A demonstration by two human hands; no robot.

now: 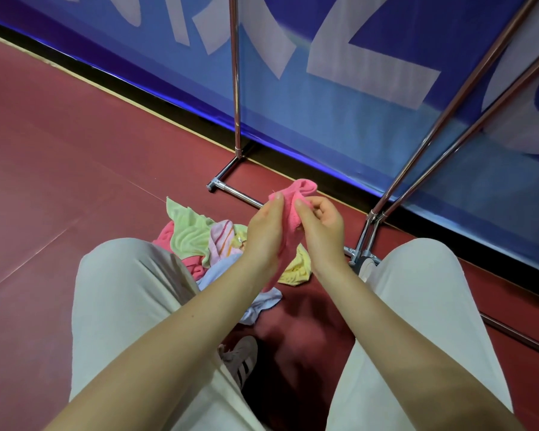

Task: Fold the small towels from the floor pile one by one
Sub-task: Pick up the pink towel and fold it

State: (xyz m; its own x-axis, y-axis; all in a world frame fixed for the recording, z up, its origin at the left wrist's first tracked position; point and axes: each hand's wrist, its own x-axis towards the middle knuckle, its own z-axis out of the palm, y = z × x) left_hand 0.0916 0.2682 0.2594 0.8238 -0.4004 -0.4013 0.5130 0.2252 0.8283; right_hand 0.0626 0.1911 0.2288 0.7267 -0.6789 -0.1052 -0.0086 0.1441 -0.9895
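Note:
A pink towel (294, 202) is held bunched up in the air between both hands, above the floor pile. My left hand (266, 231) pinches its left edge with the fingertips up. My right hand (321, 227) grips its right side, and the cloth hangs down between my palms. Below lies the pile of small towels (199, 241): a light green one on top, a pink-striped one, a yellow one (297, 269) to the right, a pale blue one (262, 303) nearest me. The pile sits between my knees.
A chrome rack frame stands just behind the pile, with a floor bar (231, 189), an upright pole (237, 88) and slanted poles (433, 144) on the right. A blue banner (355, 104) runs along the back. Red floor (59, 181) spreads to the left. My shoe (240, 356) is below.

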